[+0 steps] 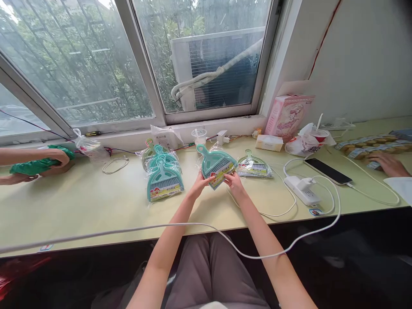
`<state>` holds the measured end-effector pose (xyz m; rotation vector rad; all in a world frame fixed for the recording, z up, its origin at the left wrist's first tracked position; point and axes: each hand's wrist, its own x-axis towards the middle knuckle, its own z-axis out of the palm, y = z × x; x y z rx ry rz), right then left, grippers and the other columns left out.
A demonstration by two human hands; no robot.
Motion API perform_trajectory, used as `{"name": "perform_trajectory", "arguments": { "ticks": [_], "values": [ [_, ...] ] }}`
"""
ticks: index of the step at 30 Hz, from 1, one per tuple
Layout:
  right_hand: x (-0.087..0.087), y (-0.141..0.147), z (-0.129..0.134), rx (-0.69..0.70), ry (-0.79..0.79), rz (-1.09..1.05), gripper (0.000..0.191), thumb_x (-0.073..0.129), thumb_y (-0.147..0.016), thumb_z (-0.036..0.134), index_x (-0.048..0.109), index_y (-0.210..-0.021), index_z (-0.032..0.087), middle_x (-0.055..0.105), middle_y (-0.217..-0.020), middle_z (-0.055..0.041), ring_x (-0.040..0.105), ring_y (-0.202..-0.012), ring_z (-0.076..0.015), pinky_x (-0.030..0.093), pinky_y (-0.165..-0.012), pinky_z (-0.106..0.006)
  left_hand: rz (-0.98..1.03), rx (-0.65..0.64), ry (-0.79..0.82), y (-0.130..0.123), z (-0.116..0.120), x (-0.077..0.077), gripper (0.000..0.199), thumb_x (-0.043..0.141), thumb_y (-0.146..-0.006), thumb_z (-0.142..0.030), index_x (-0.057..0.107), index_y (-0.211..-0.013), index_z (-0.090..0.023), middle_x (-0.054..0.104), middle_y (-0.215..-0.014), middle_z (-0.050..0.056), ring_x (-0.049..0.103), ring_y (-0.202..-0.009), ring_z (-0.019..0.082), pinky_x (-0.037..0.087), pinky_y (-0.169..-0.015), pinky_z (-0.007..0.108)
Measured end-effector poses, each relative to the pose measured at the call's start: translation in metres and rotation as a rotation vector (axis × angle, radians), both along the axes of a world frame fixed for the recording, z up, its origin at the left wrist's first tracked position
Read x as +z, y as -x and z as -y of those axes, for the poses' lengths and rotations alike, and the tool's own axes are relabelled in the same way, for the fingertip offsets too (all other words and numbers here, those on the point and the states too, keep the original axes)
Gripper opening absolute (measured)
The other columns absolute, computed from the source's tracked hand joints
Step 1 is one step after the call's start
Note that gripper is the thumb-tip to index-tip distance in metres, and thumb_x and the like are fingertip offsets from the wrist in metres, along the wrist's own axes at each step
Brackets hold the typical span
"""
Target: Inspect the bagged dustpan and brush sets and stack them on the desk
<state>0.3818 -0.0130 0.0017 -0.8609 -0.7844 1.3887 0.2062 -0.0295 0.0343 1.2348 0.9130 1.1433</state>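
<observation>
Both of my hands grip one teal dustpan and brush set (216,164), wrapped in clear plastic with a yellow printed label. My left hand (202,183) is closed on its lower left edge, and my right hand (234,181) pinches its lower right edge. The set is tilted, its handle pointing up and left. To the left lies a stack of similar wrapped sets (165,182), mostly teal with a green one at the back. A single green wrapped set (255,166) rests on the table just right of my right hand.
A white cable crosses in front of my forearms. A power strip (301,190), a phone (328,171), a pink box (288,116) and a plastic cup (199,136) stand on the table (106,201). Other people's hands work at the far left (58,156) and far right (388,164).
</observation>
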Motion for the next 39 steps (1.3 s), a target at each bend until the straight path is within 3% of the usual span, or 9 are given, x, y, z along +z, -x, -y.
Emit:
{"name": "perform_trajectory", "arguments": {
  "ticks": [4, 7, 10, 17, 28, 31, 35, 39],
  "values": [
    [0.001, 0.002, 0.000, -0.059, -0.041, -0.006, 0.055, 0.080, -0.057, 0.034, 0.056, -0.107, 0.027, 0.067, -0.109, -0.0033, 0.064, -0.106, -0.0233, 0.057, -0.087, -0.038, 0.172, 0.104, 0.001, -0.010, 0.004, -0.001, 0.093, 0.082, -0.069, -0.044, 0.031, -0.145, -0.030, 0.061, -0.131, 0.010, 0.061, -0.116, 0.030, 0.054, -0.086, 0.039],
    [0.001, 0.003, 0.000, -0.141, -0.058, -0.017, 0.059, 0.082, -0.055, 0.034, 0.056, -0.108, 0.028, 0.066, -0.112, -0.0040, 0.062, -0.109, -0.0239, 0.057, -0.088, -0.038, 0.250, 0.199, 0.063, -0.025, 0.009, -0.010, 0.077, 0.077, -0.074, -0.050, 0.040, -0.138, -0.028, 0.061, -0.130, 0.011, 0.060, -0.118, 0.030, 0.054, -0.088, 0.040],
    [-0.001, 0.002, -0.001, -0.174, -0.062, -0.012, 0.059, 0.081, -0.055, 0.035, 0.056, -0.108, 0.028, 0.066, -0.112, -0.0041, 0.061, -0.112, -0.0235, 0.057, -0.090, -0.038, 0.188, 0.133, 0.055, -0.034, 0.013, -0.018, 0.065, 0.076, -0.074, -0.050, 0.044, -0.126, -0.026, 0.058, -0.135, 0.011, 0.059, -0.120, 0.031, 0.057, -0.085, 0.041],
    [-0.005, -0.001, -0.003, -0.171, -0.042, -0.003, 0.059, 0.083, -0.054, 0.035, 0.057, -0.107, 0.027, 0.067, -0.113, -0.0054, 0.063, -0.109, -0.0253, 0.059, -0.087, -0.041, 0.049, -0.085, 0.047, -0.021, 0.008, -0.017, 0.076, 0.077, -0.074, -0.049, 0.031, -0.130, -0.027, 0.057, -0.134, 0.015, 0.071, -0.095, 0.028, 0.059, -0.079, 0.046],
    [-0.010, 0.006, -0.003, -0.204, -0.031, -0.001, 0.057, 0.083, -0.056, 0.032, 0.058, -0.106, 0.025, 0.069, -0.107, -0.0060, 0.065, -0.106, -0.0266, 0.061, -0.085, -0.044, 0.039, -0.003, 0.031, -0.021, 0.005, -0.025, 0.076, 0.076, -0.073, -0.053, 0.033, -0.129, -0.025, 0.058, -0.132, 0.017, 0.074, -0.084, 0.026, 0.059, -0.064, 0.034],
    [-0.010, 0.008, -0.003, -0.155, -0.034, 0.027, 0.055, 0.083, -0.056, 0.035, 0.058, -0.104, 0.025, 0.069, -0.104, -0.0071, 0.066, -0.104, -0.0271, 0.061, -0.085, -0.044, 0.025, 0.022, 0.042, -0.018, 0.002, -0.026, 0.074, 0.075, -0.072, -0.051, 0.035, -0.128, -0.024, 0.060, -0.129, 0.018, 0.074, -0.079, 0.026, 0.059, -0.060, 0.033],
    [-0.004, 0.002, -0.004, 0.025, -0.020, 0.095, 0.044, 0.080, -0.065, 0.042, 0.061, -0.100, 0.024, 0.071, -0.100, -0.0083, 0.069, -0.102, -0.0273, 0.061, -0.087, -0.044, 0.070, 0.061, 0.082, -0.002, -0.007, -0.023, 0.071, 0.078, -0.070, -0.041, 0.041, -0.126, -0.020, 0.064, -0.125, 0.017, 0.074, -0.075, 0.025, 0.057, -0.053, 0.030],
    [0.001, -0.006, -0.003, 0.120, 0.035, 0.251, 0.037, 0.079, -0.069, 0.049, 0.066, -0.088, 0.020, 0.074, -0.086, -0.0106, 0.073, -0.084, -0.0280, 0.063, -0.077, -0.043, 0.103, 0.010, 0.154, 0.020, -0.016, -0.019, 0.062, 0.078, -0.066, -0.032, 0.052, -0.119, -0.014, 0.069, -0.117, 0.018, 0.073, -0.073, 0.026, 0.055, -0.049, 0.028]
  ]
}}
